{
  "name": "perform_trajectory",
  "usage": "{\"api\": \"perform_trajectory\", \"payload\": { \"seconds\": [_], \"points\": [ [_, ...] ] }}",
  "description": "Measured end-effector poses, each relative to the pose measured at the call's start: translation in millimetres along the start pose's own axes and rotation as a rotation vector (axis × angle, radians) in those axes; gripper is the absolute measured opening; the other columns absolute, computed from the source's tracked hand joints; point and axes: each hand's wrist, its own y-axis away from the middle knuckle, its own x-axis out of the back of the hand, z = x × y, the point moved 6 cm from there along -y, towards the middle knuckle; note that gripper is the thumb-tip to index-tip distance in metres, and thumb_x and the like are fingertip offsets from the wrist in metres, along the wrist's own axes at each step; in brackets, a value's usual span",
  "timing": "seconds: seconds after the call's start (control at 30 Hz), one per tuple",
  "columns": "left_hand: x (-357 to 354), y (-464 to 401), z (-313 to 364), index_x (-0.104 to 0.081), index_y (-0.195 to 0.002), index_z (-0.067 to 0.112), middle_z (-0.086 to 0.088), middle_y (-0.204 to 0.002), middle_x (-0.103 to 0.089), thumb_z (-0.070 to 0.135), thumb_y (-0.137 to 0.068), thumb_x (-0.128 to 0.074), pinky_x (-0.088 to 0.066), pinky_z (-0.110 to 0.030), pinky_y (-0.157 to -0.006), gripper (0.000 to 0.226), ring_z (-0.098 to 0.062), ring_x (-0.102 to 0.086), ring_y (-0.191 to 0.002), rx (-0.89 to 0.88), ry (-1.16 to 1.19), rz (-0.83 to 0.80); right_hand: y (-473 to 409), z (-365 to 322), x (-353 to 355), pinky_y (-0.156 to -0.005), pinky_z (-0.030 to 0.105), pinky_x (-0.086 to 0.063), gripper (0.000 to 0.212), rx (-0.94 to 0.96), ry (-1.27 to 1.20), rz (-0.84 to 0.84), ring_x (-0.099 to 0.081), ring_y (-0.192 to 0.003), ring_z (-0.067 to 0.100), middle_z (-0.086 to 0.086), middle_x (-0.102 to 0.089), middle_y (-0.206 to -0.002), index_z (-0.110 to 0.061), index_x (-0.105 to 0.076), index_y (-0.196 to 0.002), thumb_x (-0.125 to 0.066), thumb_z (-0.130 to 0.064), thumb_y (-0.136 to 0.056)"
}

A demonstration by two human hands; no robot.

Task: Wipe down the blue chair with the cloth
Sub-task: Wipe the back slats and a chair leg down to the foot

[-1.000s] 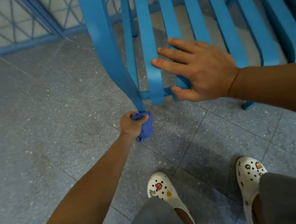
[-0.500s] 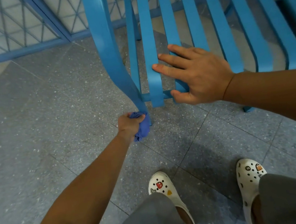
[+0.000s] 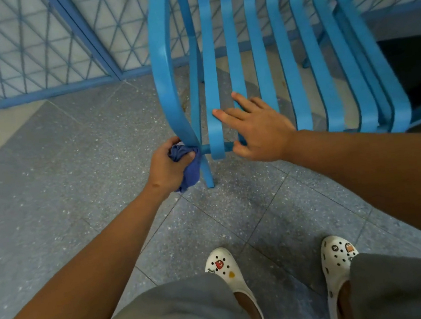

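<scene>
Head view is showing fingers [image 3: 186, 155] of the left hand [image 3: 167, 169] curling tight around the cloth [image 3: 189, 167], pressing it on the blue chair [image 3: 167, 84] by its front leg. Right hand [image 3: 259, 131] is lying flat, fingers spread, on the chair's slats. Many slats are looking unwiped, I think.

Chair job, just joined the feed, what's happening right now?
A person is wiping a blue chair seen from a head camera. The left hand grips a bunched cloth against the lower end of the chair's outer frame bar, near the front leg. The right hand rests open on the slats at the seat's front edge, thumb under the crossbar, likely steadying the chair. The person stands on a tiled floor.
</scene>
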Motion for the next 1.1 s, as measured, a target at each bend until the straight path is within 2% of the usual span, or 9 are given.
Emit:
{"api": "perform_trajectory", "payload": {
  "seconds": [0.1,0.2,0.27,0.33,0.43,0.6,0.77,0.93,1.1],
  "points": [
    [1.4,3.1,13.7,-0.059,-0.128,0.000,-0.005,-0.113,-0.067,0.004,-0.092,-0.069,-0.047,-0.004,-0.080,0.037,0.009,-0.064,-0.092,-0.060,-0.047,-0.058,4.2,-12.9,-2.8,-0.122,0.058,-0.020,0.079,-0.031,-0.061,-0.018,-0.008,-0.156,0.037,0.007,-0.048,-0.154,-0.017,-0.011,-0.162,-0.050,-0.032,-0.095],
    [3.3,6.3,21.3,-0.061,-0.127,0.001,-0.006,-0.115,-0.068,0.007,-0.094,-0.069,-0.047,-0.004,-0.081,0.035,-0.013,-0.065,-0.102,-0.068,-0.080,-0.064,14.8,-29.6,-1.7,-0.120,0.057,-0.023,0.084,-0.080,-0.112,-0.044,-0.001,-0.157,0.035,0.013,-0.060,-0.141,-0.016,-0.006,-0.163,-0.057,-0.015,-0.096],
    [4.4,8.9,27.0,-0.062,-0.126,0.003,-0.004,-0.114,-0.068,0.009,-0.095,-0.068,-0.048,-0.005,-0.082,0.033,-0.015,-0.064,-0.104,-0.060,-0.106,-0.072,24.2,-40.9,-2.1,-0.121,0.054,-0.020,0.084,-0.128,-0.123,-0.068,0.001,-0.156,0.035,0.020,-0.056,-0.144,-0.015,-0.004,-0.163,-0.055,-0.009,-0.096],
    [4.3,11.3,33.5,-0.062,-0.126,0.003,-0.002,-0.112,-0.067,0.008,-0.095,-0.067,-0.049,-0.007,-0.084,0.032,-0.016,-0.062,-0.104,-0.046,-0.131,-0.084,31.4,-49.9,-3.8,-0.122,0.054,-0.015,0.084,-0.161,-0.144,-0.064,0.008,-0.156,0.034,0.020,-0.055,-0.144,-0.014,-0.002,-0.162,-0.054,-0.009,-0.097],
    [2.3,15.9,43.4,-0.059,-0.128,-0.001,-0.004,-0.112,-0.063,0.004,-0.095,-0.065,-0.042,0.002,-0.075,0.034,-0.017,-0.059,-0.105,-0.015,-0.148,-0.081,32.6,-55.8,-8.1,-0.124,0.058,-0.008,0.085,-0.214,-0.176,-0.088,0.013,-0.156,0.031,0.009,-0.063,-0.136,-0.010,0.000,-0.162,-0.054,-0.014,-0.096],
    [-4.6,30.5,55.3,-0.057,-0.129,-0.004,-0.005,-0.114,-0.061,0.000,-0.095,-0.064,-0.040,0.004,-0.072,0.035,-0.021,-0.058,-0.106,0.005,-0.155,-0.082,42.6,-59.1,-0.6,-0.125,0.058,-0.001,0.079,-0.266,-0.265,-0.107,0.012,-0.156,0.031,0.006,-0.052,-0.148,-0.009,-0.005,-0.161,-0.050,-0.018,-0.097],
    [-17.5,48.1,63.7,-0.057,-0.129,-0.002,-0.007,-0.116,-0.063,0.003,-0.095,-0.065,-0.047,-0.019,-0.089,0.036,-0.018,-0.059,-0.106,0.038,-0.138,-0.133,69.1,-52.7,2.1,-0.125,0.058,0.000,0.082,-0.230,-0.289,-0.135,0.013,-0.156,0.031,0.007,-0.045,-0.155,-0.009,-0.006,-0.162,-0.054,-0.022,-0.096],
    [-26.5,64.8,75.6,-0.056,-0.131,-0.002,-0.004,-0.116,-0.060,0.002,-0.097,-0.062,-0.044,-0.014,-0.084,0.035,-0.017,-0.057,-0.106,0.074,-0.078,-0.109,89.0,-48.8,8.3,-0.125,0.056,-0.001,0.080,-0.189,-0.329,-0.194,0.015,-0.155,0.030,0.006,-0.035,-0.162,-0.010,-0.013,-0.161,-0.056,-0.022,-0.095],
    [-26.0,78.6,79.2,-0.059,-0.132,0.007,-0.005,-0.121,-0.068,0.012,-0.097,-0.066,-0.051,-0.038,-0.102,0.036,-0.021,-0.064,-0.110,0.148,0.017,-0.087,103.3,-52.3,23.5,-0.126,0.048,-0.006,0.067,-0.200,-0.430,-0.181,0.001,-0.157,0.032,0.005,-0.027,-0.165,-0.012,-0.027,-0.158,-0.055,-0.019,-0.097]
  ]
}}
